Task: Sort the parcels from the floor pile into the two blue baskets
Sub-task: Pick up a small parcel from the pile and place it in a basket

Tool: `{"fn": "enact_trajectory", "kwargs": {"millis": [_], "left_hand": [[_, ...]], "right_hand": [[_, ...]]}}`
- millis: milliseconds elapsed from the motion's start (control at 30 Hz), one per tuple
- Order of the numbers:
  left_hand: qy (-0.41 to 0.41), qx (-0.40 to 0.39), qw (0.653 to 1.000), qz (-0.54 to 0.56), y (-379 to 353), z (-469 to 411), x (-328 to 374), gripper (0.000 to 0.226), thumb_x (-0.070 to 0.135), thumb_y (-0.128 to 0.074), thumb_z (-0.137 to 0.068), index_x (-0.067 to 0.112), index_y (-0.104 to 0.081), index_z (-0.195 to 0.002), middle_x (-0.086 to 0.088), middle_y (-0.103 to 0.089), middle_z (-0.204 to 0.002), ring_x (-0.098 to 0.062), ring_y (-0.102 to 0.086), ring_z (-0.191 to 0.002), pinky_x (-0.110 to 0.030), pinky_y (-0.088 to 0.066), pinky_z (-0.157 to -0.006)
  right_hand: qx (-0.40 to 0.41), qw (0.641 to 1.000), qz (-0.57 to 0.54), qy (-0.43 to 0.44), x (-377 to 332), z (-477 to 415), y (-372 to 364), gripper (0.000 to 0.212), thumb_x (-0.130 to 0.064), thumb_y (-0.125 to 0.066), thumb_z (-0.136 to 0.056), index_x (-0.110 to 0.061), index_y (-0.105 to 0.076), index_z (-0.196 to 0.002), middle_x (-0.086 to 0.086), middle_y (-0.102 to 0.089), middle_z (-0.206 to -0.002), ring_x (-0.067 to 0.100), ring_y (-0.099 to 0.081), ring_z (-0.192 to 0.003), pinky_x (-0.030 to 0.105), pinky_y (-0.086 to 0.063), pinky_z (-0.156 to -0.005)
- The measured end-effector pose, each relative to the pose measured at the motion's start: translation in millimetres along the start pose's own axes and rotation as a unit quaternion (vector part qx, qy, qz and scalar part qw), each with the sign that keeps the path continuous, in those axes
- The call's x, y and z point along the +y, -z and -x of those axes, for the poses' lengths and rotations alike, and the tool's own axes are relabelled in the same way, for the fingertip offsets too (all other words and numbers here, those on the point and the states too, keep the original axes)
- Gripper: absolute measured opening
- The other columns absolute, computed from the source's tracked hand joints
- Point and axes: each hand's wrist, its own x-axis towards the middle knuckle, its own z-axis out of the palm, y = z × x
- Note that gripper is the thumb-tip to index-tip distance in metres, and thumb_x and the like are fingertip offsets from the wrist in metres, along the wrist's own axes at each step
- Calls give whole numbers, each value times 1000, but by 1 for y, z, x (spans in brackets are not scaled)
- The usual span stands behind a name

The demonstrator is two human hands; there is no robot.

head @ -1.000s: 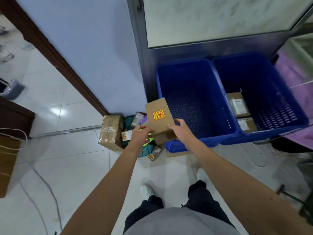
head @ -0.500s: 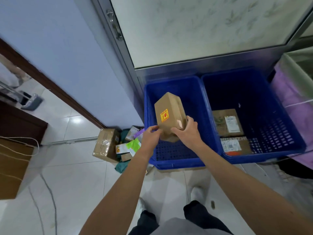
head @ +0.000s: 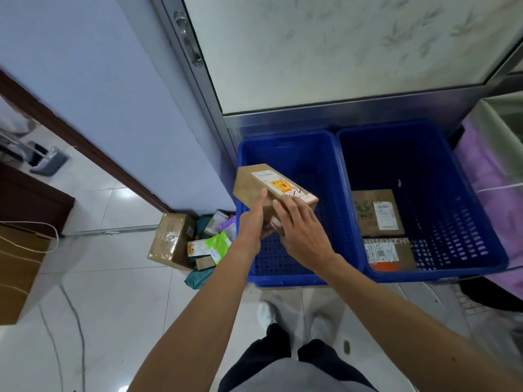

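Floor tiles (head: pixel 113 278) support left basket (head: pixel 297 154); cardboard parcel (head: pixel 254 182) tilts above it. Left hand (head: pixel 252 227) grips its underside, right hand (head: pixel 300 230) lies flat against it. Hazard: uneven support may tip it onto the rim.

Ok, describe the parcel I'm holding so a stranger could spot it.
Find the two blue baskets under the frosted glass door. Over the left basket, left hand and right hand hold a tilted cardboard box. Unlike the flat parcels in the right basket, it bears a yellow-and-red sticker.
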Motion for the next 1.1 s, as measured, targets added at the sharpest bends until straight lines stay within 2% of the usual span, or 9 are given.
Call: {"fn": "enact_trajectory", "kwargs": {"millis": [167,300,467,633,700,767,967,1033,1100], "left_hand": [[40,-67,997,20,15,-23,1,49,65,-72,-77,26,-68,-108,-7,-75,-108,-28,-71,-101,-52,-60,-87],[75,-87,993,39,26,-47,-2,49,57,-68,-82,23,-68,-117,-10,-74,-113,-31,-70,-104,-54,-59,-88],[81,-107,988,74,37,-63,2,26,34,-60,-90,21,-62,-113,-9,-70,-107,-27,-64,-102,-48,-56,-92],[113,-147,971,150,37,-71,0,40,16,-50,-83,12,-62,-121,-5,-69,-70,-21,-65,-68,-51,-48,-97],[121,-150,962,192,32,-69,-6,44,12,-48,-81,14,-63,-122,-10,-70,-78,-26,-67,-80,-56,-51,-96],[133,-147,957,211,27,-70,-11,48,11,-49,-78,16,-63,-124,-14,-69,-93,-34,-62,-98,-59,-52,-94],[126,-75,988,57,19,-77,-21,22,20,-59,-84,19,-66,-105,-7,-62,-92,-19,-59,-76,-35,-51,-79],[93,-5,996,-13,23,-89,-26,43,27,-69,-79,14,-61,-120,-3,-68,-104,-15,-64,-82,-29,-52,-70],[28,53,994,-90,30,-106,-34,74,37,-76,-66,15,-53,-133,-2,-70,-118,-17,-68,-101,-36,-58,-84]], "right_hand": [[-40,993,68,88,3,-5,-9,70,-18,-66,-91,-11,-36,-154,21,-34,-155,39,-34,-142,51,-24,-119],[-88,987,66,116,5,-14,-12,81,-36,-66,-91,-5,-29,-155,20,-35,-155,35,-37,-141,51,-32,-119],[-46,981,-97,-163,-6,-22,-10,83,-58,-53,-95,-10,-22,-155,9,-29,-155,24,-33,-141,40,-38,-114],[-35,789,-339,-511,0,-38,-17,96,-63,-58,-90,-16,-12,-160,10,-22,-161,27,-28,-147,43,-32,-115],[-54,662,-470,-581,9,-43,-27,109,-73,-65,-77,-21,-16,-159,9,-37,-157,27,-44,-139,42,-38,-113],[-68,605,-527,-592,15,-44,-34,114,-77,-73,-63,-20,-30,-152,5,-58,-140,20,-62,-119,43,-52,-103],[-81,645,-512,-562,46,-37,-33,92,-60,-77,-78,-21,-35,-151,-1,-59,-133,15,-61,-113,36,-50,-101],[-101,650,-507,-557,60,-34,-31,96,-63,-77,-76,-23,-34,-152,-1,-59,-136,17,-60,-117,38,-47,-104],[-125,655,-505,-548,72,-32,-31,98,-65,-77,-73,-25,-35,-152,-2,-59,-136,18,-59,-118,40,-46,-106]]}}
